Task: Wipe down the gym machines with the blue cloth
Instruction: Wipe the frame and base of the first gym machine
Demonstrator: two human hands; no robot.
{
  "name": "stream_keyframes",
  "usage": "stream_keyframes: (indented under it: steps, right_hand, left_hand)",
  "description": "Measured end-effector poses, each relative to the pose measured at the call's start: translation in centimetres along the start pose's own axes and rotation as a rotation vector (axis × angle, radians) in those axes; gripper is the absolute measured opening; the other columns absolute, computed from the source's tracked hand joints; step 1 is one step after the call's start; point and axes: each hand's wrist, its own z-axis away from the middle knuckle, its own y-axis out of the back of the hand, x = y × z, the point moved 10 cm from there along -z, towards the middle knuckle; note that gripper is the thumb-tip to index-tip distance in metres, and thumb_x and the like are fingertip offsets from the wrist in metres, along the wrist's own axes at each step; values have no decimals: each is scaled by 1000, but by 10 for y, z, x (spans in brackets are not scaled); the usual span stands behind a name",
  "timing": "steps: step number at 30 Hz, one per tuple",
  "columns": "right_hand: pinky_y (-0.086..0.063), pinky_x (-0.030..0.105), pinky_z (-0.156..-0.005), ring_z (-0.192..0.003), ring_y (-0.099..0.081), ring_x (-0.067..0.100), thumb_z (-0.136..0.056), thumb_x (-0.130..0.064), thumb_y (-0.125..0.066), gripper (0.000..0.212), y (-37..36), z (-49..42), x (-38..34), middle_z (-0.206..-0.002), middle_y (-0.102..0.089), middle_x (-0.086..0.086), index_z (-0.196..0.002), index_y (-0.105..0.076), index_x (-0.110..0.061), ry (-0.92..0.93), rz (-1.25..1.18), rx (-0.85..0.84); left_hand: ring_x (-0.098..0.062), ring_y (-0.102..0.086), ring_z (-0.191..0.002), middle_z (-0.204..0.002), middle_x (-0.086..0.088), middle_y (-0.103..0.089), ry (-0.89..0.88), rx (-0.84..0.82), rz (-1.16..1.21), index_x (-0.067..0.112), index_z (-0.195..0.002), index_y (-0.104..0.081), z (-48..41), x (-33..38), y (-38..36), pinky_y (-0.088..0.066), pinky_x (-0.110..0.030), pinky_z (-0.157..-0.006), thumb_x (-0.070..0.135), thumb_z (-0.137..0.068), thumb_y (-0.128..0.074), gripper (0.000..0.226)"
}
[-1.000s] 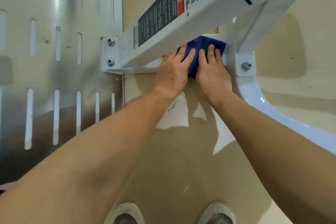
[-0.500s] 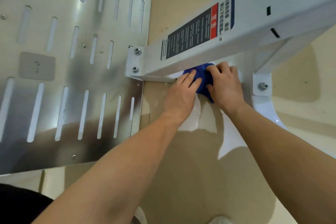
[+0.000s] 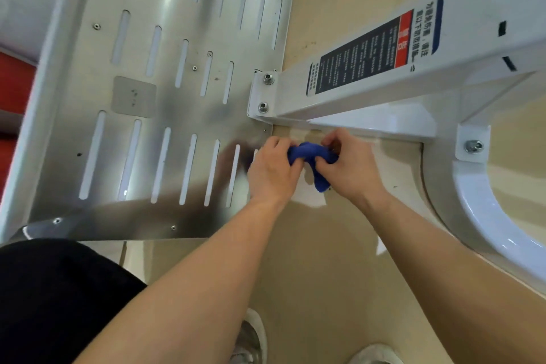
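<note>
1. Nearest, our left grip [image 3: 273, 171] and right grip [image 3: 351, 168] sit side by side above the floor [image 3: 325, 260], each curled round the blue cloth [image 3: 310, 152].
2. The cloth is bunched between them, its long axis running left to right, with one tail hanging toward us.
3. Just beyond lies the white beam [image 3: 369, 121], which we judge to be the next surface. The right grip is nearer it.

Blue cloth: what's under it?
Beige floor with a pale patch, beside the white frame. The left hand and right hand grip the bunched blue cloth; their fingers cover its ends, and the spot directly beneath is hidden.
</note>
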Motion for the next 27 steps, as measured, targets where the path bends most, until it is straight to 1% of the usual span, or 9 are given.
stream_keyframes:
  steps: [3,6,9,13,16,19,21,23,27]
  right_hand:
    - [-47,29,-63,-73,-61,11,-81,-27,-66,12,-26,-10,-3,-78,-67,-9,-91,-61,-27,-74,5,-42]
    - [-38,18,-53,-67,-57,15,-87,-25,-63,12,-50,-27,-11,-65,-60,-7,-76,-59,-22,-96,-101,-66]
    - [-28,11,-47,-63,-51,10,-87,-29,-66,11,-66,-43,-14,-62,-53,-10,-79,-62,-22,-156,-171,-29]
    - [-36,7,-47,-56,-58,3,-77,-28,-77,15,-76,-45,-5,-64,-64,-8,-76,-70,-15,-297,-401,85]
    - [-53,27,-63,-69,-68,16,-83,-14,-73,4,-83,-30,4,-77,-73,4,-84,-73,-10,-366,-636,80]
    - [-55,34,-74,-79,-68,21,-92,2,-55,26,-86,-18,10,-87,-74,9,-90,-73,-16,-331,-795,-13]
    - [-53,38,-79,-82,-65,24,-91,5,-49,32,-86,-13,15,-89,-72,11,-91,-72,-17,-344,-799,-83]
    - [-45,39,-73,-73,-56,21,-88,0,-49,29,-86,-8,20,-81,-68,7,-89,-72,-17,-359,-721,-140]
    - [-55,45,-84,-82,-64,20,-89,-11,-55,22,-74,3,34,-80,-67,-4,-81,-65,-28,-455,-610,-81]
  left_hand:
    - [-15,-60,-78,-81,15,-59,262,34,114,34,-88,-54,-4,-30,10,-38,-27,-59,39,-81,-64,13]
    - [-16,-55,-74,-73,15,-55,434,126,193,31,-90,-52,-10,-48,23,-32,-26,-53,41,-80,-63,18]
    - [-16,-54,-73,-75,14,-55,483,155,192,29,-93,-52,-18,-59,30,-29,-24,-51,40,-81,-62,18]
    - [-11,-54,-73,-85,10,-59,505,128,304,24,-102,-54,-27,-64,24,-34,-21,-56,34,-84,-64,23]
    - [-12,-60,-84,-90,9,-62,505,124,467,24,-107,-57,-25,-62,11,-45,-22,-66,35,-83,-68,29]
    - [-14,-63,-92,-100,4,-66,482,117,528,22,-110,-60,-22,-54,-3,-52,-30,-80,41,-77,-75,41]
    - [-15,-62,-87,-95,5,-65,511,147,504,21,-105,-58,-26,-53,-4,-50,-28,-76,47,-74,-77,45]
    - [-15,-59,-80,-86,7,-62,542,167,481,22,-97,-58,-33,-52,-1,-45,-26,-72,49,-73,-78,42]
    - [-13,-56,-75,-76,9,-57,562,214,469,22,-86,-61,-38,-54,6,-41,-22,-68,39,-77,-78,26]
